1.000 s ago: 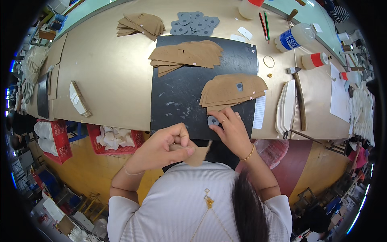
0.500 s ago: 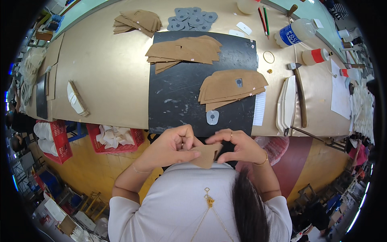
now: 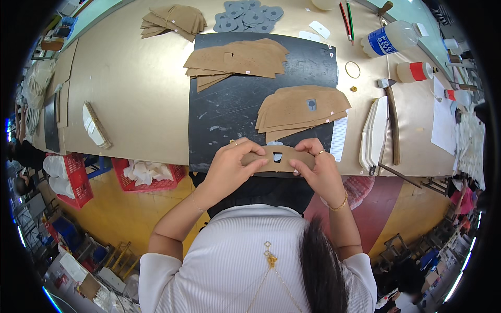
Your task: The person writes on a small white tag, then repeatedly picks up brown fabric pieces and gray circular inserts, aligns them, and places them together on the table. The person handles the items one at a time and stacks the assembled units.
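Note:
A tan leather-like piece (image 3: 286,165) with a small rectangular window is stretched between my two hands at the front edge of the black mat (image 3: 224,133). My left hand (image 3: 230,166) pinches its left end between thumb and fingers. At the right end, my right hand (image 3: 319,171) is closed on it in the same way. A grey rounded patch (image 3: 275,143) lies under it, mostly covered; pale grey shows through the window. Just beyond is a fanned stack of tan pieces (image 3: 292,115), its top window showing a grey patch with a dark mark.
Another tan stack (image 3: 235,58) lies farther back on the mat. Behind it are a tan pile (image 3: 175,21) and a heap of grey patches (image 3: 248,18). To the right are a hammer (image 3: 392,122), white curved pieces (image 3: 373,133) and a plastic bottle (image 3: 389,39). Red baskets (image 3: 148,185) stand below left.
Both hands have moved forward from near my chest to the mat's edge. The tan piece, tilted and bent before, is now spread flat over the grey patch.

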The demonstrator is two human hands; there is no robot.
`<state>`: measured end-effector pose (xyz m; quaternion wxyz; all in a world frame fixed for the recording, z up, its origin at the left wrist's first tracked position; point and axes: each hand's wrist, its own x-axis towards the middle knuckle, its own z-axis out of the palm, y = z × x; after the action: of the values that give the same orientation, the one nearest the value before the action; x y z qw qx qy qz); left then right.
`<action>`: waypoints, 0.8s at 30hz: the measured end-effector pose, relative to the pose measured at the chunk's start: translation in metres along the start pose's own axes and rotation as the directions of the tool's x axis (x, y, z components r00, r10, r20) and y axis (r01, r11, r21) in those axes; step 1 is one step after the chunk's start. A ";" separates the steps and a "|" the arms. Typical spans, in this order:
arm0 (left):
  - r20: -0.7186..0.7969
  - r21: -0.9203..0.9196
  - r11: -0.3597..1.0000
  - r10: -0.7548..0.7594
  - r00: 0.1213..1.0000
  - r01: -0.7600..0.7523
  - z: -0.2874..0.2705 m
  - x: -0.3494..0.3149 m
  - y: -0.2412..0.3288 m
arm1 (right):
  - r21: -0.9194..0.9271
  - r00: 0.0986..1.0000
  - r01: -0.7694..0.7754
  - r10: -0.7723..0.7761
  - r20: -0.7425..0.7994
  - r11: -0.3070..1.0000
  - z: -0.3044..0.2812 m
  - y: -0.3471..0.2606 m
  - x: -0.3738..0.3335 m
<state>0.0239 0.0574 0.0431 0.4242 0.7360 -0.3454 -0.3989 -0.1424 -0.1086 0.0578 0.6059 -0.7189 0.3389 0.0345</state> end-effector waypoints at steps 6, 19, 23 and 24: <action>-0.067 0.099 0.995 -0.002 0.998 0.009 0.001 0.006 0.000 | -0.081 0.988 0.136 -0.141 -0.058 0.987 0.006 0.010 0.007; -0.072 0.157 0.988 0.008 0.997 0.004 0.002 0.008 -0.001 | -0.226 0.970 0.223 -0.240 -0.050 0.948 0.006 0.013 0.013; -0.057 0.147 0.989 -0.021 0.998 0.029 0.001 0.008 0.000 | -0.235 0.970 0.224 -0.240 -0.040 0.946 0.006 0.014 0.014; -0.055 0.145 0.989 -0.012 0.998 0.020 0.000 0.008 -0.001 | -0.221 0.973 0.211 -0.227 -0.048 0.952 0.006 0.013 0.013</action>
<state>0.0274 0.0508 0.0400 0.3754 0.7782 -0.3562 -0.3557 -0.1368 -0.1098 0.0392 0.5122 -0.8139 0.2732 -0.0228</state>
